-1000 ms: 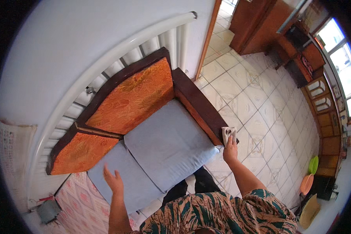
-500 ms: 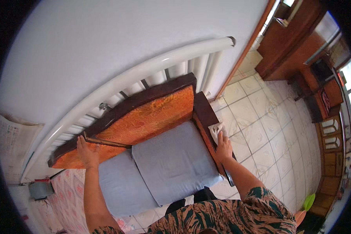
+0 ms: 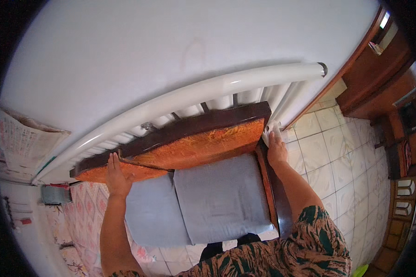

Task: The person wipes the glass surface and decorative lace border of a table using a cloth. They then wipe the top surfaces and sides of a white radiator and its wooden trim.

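Observation:
A small sofa has a dark wooden frame (image 3: 194, 124), an orange patterned backrest (image 3: 208, 142) and two blue-grey seat cushions (image 3: 224, 196). My left hand (image 3: 119, 181) lies on the left part of the backrest, next to a narrow wooden strip (image 3: 143, 164). Its fingers are straight and the thumb stands apart, with nothing held. At the back right corner, where the armrest (image 3: 283, 203) meets the backrest, my right hand (image 3: 277, 150) presses a whitish cloth (image 3: 266, 134) to the wood. The fingers partly cover the cloth.
Behind the backrest runs a white radiator (image 3: 208, 90) with a thick rounded top pipe, against a pale wall. A pink patterned cover (image 3: 90, 207) and a grey box-like thing (image 3: 55, 194) lie left. Tiled floor (image 3: 328, 171) and wooden cabinets (image 3: 404, 198) are on the right.
My right hand has moved the cloth back along the armrest to the corner by the backrest. My left hand stays on the backrest. The whole view has shifted.

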Available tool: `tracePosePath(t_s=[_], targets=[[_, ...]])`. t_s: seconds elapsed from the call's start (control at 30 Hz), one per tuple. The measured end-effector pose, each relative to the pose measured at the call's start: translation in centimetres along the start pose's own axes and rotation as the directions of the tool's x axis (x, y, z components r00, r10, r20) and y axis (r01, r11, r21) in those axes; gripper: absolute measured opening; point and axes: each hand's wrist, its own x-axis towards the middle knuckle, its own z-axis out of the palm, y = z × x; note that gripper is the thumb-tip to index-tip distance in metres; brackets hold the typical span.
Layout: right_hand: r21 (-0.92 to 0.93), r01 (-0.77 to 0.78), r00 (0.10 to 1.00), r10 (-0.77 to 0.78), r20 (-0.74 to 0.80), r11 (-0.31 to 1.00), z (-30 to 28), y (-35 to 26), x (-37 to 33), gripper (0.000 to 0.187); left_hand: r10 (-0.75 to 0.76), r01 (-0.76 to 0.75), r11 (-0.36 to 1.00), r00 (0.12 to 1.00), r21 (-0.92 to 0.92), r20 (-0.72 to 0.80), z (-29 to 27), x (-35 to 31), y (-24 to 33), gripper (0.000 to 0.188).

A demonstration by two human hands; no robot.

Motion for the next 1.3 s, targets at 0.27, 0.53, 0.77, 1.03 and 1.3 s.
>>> tracePosePath(t_s=[0.27, 0.53, 0.77, 1.03, 1.3], targets=[[0.027, 0.05, 0.987, -0.053, 0.154, 0.998, -1.0, 3.0, -9.0, 0.064, -0.008, 0.008, 1.0, 1.0, 0.003, 0.022, -0.4, 0.5, -0.3, 0.097], [0.982, -0.18, 0.984, -0.014, 0.179, -0.053, -8.5, -1.2, -1.2, 0.046, -0.03, 0.03, 1.0, 0.999, 0.005, 0.042, 0.0, 0.6, -0.8, 0.098], [0.997, -0.063, 0.998, -0.022, 0.064, 0.047, -5.4, -1.6, 1.8, 0.047, 0.022, -0.022, 0.999, 1.0, -0.035, -0.014, 0.4, 0.6, -0.8, 0.099], [0.576, -0.17, 0.976, 0.056, 0.21, 0.8, 2.0, 0.2, 3.4, 0.041, 0.008, -0.008, 0.999, 1.0, -0.033, -0.008, 0.5, 0.0, -1.2, 0.101], [0.917, -0.398, 0.917, -0.044, 0.396, -0.022, -2.7, 0.1, 2.3, 0.039, -0.051, 0.053, 0.997, 0.998, -0.047, 0.046, -0.3, 0.0, 0.2, 0.101]])
